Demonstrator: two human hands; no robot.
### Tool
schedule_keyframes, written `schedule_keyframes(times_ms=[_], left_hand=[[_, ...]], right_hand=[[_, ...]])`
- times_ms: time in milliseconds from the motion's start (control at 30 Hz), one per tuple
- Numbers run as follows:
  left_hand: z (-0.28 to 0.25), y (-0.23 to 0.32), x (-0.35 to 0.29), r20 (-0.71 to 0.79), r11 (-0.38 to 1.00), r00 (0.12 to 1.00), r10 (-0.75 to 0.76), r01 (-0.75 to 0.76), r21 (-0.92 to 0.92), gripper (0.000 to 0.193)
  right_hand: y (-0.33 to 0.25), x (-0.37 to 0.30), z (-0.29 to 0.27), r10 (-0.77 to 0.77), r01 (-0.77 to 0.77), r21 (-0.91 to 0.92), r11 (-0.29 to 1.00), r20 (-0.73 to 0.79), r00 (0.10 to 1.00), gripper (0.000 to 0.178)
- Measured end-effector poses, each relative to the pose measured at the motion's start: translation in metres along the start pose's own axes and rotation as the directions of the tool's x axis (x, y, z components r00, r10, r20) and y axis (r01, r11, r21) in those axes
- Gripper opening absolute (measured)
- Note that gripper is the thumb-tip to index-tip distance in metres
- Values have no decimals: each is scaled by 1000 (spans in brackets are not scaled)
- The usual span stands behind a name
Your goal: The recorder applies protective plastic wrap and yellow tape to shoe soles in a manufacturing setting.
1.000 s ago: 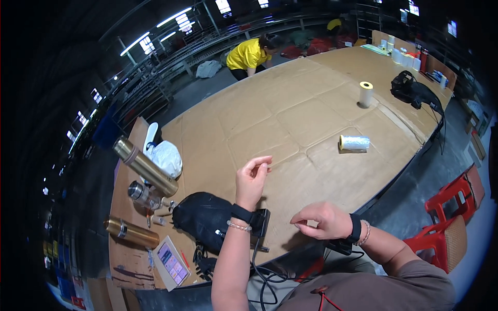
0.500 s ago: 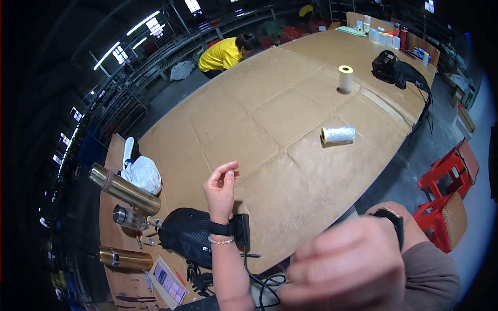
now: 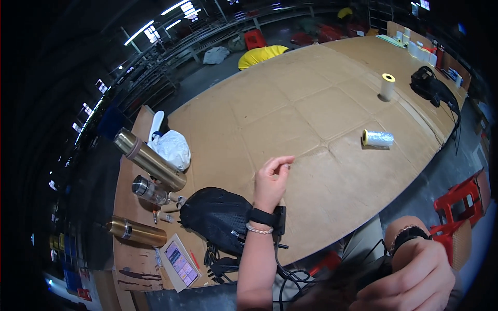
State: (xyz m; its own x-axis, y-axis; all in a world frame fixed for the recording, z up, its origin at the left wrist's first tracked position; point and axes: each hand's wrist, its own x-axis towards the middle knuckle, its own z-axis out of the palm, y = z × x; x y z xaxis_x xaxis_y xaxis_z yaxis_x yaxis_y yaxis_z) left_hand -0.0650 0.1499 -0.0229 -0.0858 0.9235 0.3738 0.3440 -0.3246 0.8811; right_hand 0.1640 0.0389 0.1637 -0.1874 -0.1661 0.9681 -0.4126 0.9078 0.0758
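Above the cardboard-covered table [image 3: 290, 129], my left hand [image 3: 272, 181] is raised with its fingers bent in and the thumb tip close to them; nothing shows in it. A black strap with a small dark box and a beaded bracelet circle that wrist. Next to the forearm lies a black mesh bag [image 3: 215, 217] with loose straps and cables. My right hand [image 3: 410, 280], large and near at the lower right, has curled fingers beside a dark blurred shape; what they hold, if anything, is hidden. A shiny roll [image 3: 377, 138] lies on its side, and a pale roll [image 3: 387, 88] stands upright beyond it.
Along the left edge are a large gold flask [image 3: 155, 163], a glass bottle [image 3: 148, 190], a smaller gold flask [image 3: 137, 231], a white plastic bag [image 3: 174, 149] and a phone [image 3: 181, 264]. Red stools [image 3: 459, 205] stand right; a person in yellow [image 3: 262, 56] bends at the far edge.
The view has shifted, so the table's things sit farther right. My right hand has moved lower and right, off the table's near edge. The person in yellow has bent lower.
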Motion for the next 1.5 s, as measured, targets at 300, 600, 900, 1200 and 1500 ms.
schedule_keyframes(times_ms=[300, 600, 900, 1200, 1500], left_hand=[[-1, 10, 6, -3, 987, 993, 118, -117, 114, 20], [-18, -6, -12, -10, 955, 992, 129, -122, 270, 18], [11, 7, 0, 7, 974, 996, 92, -91, 206, 22], [10, 2, -1, 15, 970, 996, 87, -88, 226, 20], [12, -4, 3, -117, 971, 988, -100, 71, -227, 35]], right_hand=[[-1, -6, 28, 115, -113, -314, 943, -13, 993, 20], [15, -32, -7, 374, -345, -370, 863, 7, 927, 30], [112, -208, -175, 936, -545, -838, -40, -222, 273, 48], [148, -263, -171, 954, -620, -784, 18, -173, 246, 48], [190, -195, -48, 955, -963, 270, 17, 281, 96, 36]])
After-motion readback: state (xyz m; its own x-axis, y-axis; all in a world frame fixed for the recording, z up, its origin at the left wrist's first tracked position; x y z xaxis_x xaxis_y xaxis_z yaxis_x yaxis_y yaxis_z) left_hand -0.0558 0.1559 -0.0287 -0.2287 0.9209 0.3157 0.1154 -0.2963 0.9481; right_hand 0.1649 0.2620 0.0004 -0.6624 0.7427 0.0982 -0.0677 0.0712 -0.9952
